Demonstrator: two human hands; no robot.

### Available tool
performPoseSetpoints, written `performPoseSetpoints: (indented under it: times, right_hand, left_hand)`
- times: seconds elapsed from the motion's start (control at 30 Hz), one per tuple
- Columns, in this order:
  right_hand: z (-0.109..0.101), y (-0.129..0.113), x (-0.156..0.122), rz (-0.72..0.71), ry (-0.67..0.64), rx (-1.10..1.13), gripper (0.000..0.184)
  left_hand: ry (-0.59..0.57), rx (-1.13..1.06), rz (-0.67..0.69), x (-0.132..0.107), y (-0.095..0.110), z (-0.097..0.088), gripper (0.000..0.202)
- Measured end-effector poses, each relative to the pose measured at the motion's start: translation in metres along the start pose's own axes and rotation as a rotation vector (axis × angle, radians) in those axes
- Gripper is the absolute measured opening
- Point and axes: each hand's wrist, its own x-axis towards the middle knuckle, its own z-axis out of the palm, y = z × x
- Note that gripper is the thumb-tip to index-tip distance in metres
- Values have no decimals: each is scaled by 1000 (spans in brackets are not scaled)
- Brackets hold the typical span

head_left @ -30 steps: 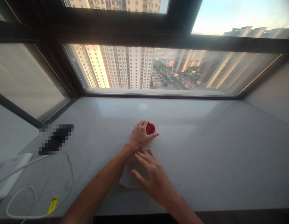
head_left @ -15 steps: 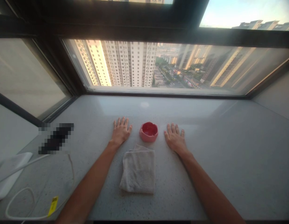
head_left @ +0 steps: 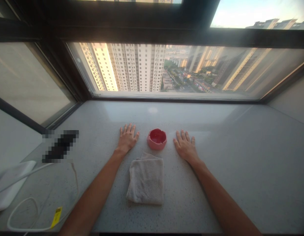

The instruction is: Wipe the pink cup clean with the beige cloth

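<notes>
My left hand [head_left: 127,138] lies palm down on the pale speckled windowsill [head_left: 230,183], fingers stretched out and holding nothing. To its right, apart from it, stands a pink ashtray [head_left: 157,144] with a red inside and notches in its rim. On the ashtray's other side, my right hand [head_left: 185,145] rests flat on the same surface with its fingers spread, also holding nothing. Just in front of the ashtray, between my forearms, a folded grey cloth [head_left: 146,182] is lying flat with one corner sticking out at the far edge.
At the left are a dark pixelated object [head_left: 61,146], a white flat device [head_left: 15,183] and a looped white cable [head_left: 23,227] with a yellow tag [head_left: 56,217]. A dark-framed window [head_left: 176,100] bounds the far side of the sill, with tall buildings outside.
</notes>
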Motion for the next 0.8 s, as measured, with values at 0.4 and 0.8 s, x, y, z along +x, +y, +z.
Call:
performPoseSetpoints:
  times: [0.4,0.8]
  right_hand:
    - [0,1,0,10,-8,18,65]
    - [-38,-88,-35,-344,332,244,56]
  left_hand:
    - [-7,-31,-2,-1,2,-3,68]
    - [15,-18,-3,-1,5,-2,67]
